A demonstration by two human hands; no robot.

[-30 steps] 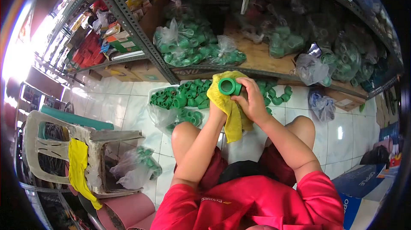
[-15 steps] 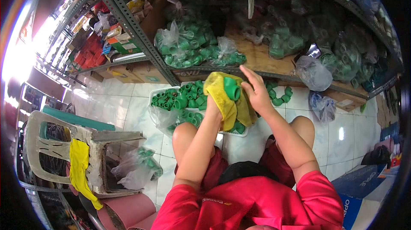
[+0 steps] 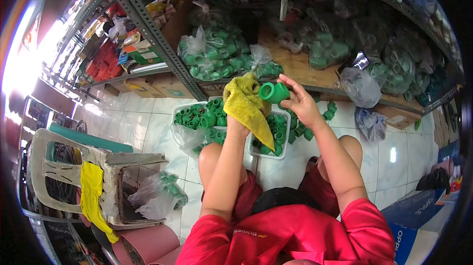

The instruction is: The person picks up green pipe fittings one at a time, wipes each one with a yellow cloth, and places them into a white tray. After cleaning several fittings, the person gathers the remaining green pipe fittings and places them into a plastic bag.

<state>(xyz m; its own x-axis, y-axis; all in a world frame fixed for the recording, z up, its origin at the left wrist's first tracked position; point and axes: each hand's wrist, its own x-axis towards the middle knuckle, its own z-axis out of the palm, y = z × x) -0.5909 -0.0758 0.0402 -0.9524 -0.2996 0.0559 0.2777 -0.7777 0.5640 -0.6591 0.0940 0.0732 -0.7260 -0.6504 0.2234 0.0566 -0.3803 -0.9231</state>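
My right hand (image 3: pixel 304 108) grips a green plastic pipe fitting (image 3: pixel 280 93) between thumb and fingers, its round opening turned toward the left. Beside it, my left hand (image 3: pixel 237 126) holds a yellow cloth (image 3: pixel 245 103), which covers most of its fingers. One corner of the cloth hangs down over a white tray (image 3: pixel 282 156) of green fittings. Another white tray (image 3: pixel 176 109) with many smaller green fittings lies to the left, under my left forearm. Several loose green fittings (image 3: pixel 329 112) rest on the tiles right of my hands.
A metal shelf (image 3: pixel 162 43) ahead carries plastic bags of green fittings (image 3: pixel 213 50). To the left stands a worn plastic chair (image 3: pixel 42 166) with a yellow cloth strip (image 3: pixel 92 193) over it. A bag with fittings (image 3: pixel 155 193) lies beside the chair. Blue-and-white boxes (image 3: pixel 411 211) sit at right.
The green fitting has come out of the cloth and is now in my right hand, apart from it. The cloth in my left hand has shifted left and hangs down, uncovering the tray below.
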